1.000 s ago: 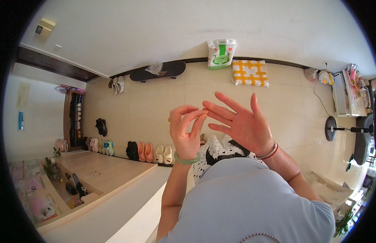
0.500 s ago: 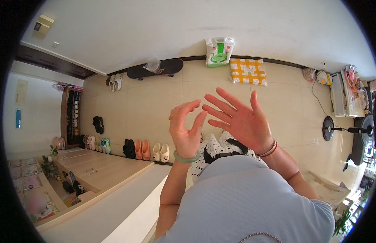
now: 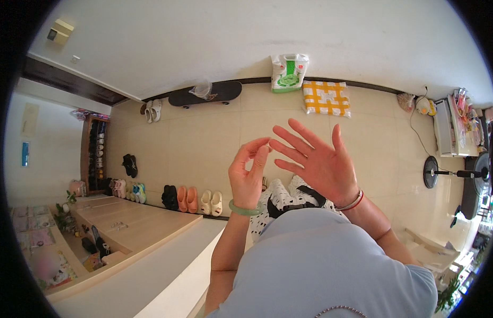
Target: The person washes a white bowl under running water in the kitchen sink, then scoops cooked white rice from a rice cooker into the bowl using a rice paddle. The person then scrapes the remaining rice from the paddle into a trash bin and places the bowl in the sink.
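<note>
Raising both hands at frame centre, the person curls the left hand (image 3: 248, 172), fingertips nearly pinching, empty, beside the right hand (image 3: 316, 161) with fingers spread wide. Beyond, a skateboard (image 3: 205, 93) lies along the wall, upper centre.

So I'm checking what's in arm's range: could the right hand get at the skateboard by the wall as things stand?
Probably not. The right hand is raised, open and empty, beside the left hand. The skateboard lies far across bare floor at the wall. Nothing blocks it, but it looks beyond arm's reach.
</note>
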`<state>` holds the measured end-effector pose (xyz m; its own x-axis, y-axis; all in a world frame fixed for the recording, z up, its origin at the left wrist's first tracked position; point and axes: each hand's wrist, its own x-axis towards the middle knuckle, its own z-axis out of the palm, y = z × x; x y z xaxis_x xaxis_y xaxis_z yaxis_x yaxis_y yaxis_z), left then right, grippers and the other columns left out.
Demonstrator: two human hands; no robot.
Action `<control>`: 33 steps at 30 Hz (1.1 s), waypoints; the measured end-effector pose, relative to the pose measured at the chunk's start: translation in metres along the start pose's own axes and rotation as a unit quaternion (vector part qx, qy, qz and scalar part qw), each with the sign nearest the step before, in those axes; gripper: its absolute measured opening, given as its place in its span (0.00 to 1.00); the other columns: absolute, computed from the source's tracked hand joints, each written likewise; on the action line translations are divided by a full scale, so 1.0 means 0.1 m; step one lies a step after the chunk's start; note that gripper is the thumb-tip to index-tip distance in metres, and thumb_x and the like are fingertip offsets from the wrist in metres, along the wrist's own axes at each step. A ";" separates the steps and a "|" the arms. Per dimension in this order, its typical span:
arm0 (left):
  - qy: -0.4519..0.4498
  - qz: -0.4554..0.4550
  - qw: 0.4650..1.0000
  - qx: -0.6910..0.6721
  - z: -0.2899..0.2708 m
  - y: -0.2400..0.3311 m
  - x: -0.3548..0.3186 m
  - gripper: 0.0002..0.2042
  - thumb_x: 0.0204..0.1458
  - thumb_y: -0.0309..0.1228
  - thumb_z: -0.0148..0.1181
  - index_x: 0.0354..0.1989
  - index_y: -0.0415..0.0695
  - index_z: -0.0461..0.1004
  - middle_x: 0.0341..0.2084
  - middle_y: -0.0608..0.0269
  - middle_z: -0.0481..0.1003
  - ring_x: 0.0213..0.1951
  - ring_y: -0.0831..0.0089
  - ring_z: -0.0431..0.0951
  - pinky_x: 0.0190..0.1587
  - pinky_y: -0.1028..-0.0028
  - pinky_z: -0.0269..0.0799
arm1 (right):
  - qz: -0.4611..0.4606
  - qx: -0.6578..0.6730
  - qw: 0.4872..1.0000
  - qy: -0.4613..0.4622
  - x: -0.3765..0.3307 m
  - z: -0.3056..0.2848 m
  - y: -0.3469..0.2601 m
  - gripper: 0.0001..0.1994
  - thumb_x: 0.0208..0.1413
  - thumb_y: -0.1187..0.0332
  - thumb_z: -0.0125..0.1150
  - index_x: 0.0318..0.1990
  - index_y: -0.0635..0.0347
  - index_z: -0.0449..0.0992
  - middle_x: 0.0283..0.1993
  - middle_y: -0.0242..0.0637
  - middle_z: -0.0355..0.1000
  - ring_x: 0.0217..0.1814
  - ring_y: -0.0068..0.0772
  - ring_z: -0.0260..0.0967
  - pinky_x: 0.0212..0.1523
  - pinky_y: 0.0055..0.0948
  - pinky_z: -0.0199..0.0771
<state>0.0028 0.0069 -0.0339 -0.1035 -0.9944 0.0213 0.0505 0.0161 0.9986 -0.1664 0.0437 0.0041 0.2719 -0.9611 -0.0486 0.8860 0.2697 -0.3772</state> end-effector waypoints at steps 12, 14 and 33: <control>-0.037 -0.019 0.999 -0.019 0.00 0.00 0.00 0.09 0.60 0.31 0.56 0.41 0.37 0.77 0.33 0.65 0.78 0.39 0.80 0.74 0.46 0.77 0.67 | 0.010 -0.046 0.999 0.007 0.04 -0.05 -0.04 0.40 0.63 0.35 0.26 0.71 0.57 0.46 0.74 0.49 0.42 0.74 0.50 0.45 0.68 0.49 0.51; -0.045 -0.028 0.998 -0.042 0.00 0.00 0.00 0.09 0.60 0.30 0.56 0.40 0.38 0.77 0.33 0.66 0.78 0.39 0.80 0.74 0.46 0.77 0.67 | 0.015 -0.091 0.996 0.015 0.04 -0.07 -0.05 0.40 0.63 0.35 0.26 0.71 0.57 0.47 0.73 0.49 0.45 0.73 0.49 0.49 0.67 0.48 0.53; -0.023 -0.019 0.993 0.118 -0.18 -0.22 0.02 0.04 0.57 0.26 0.58 0.31 0.39 0.74 0.30 0.66 0.75 0.34 0.79 0.73 0.41 0.77 0.68 | 0.010 -0.140 0.990 0.027 0.06 -0.11 0.02 0.33 0.66 0.43 0.32 0.63 0.63 0.62 0.66 0.50 0.60 0.67 0.46 0.59 0.66 0.43 0.56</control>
<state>0.0192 0.0031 -0.0569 -0.1458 -0.9891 -0.0196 -0.1874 0.0082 0.9823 -0.1675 0.0375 -0.0072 0.2601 -0.9598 -0.1051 0.7396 0.2680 -0.6174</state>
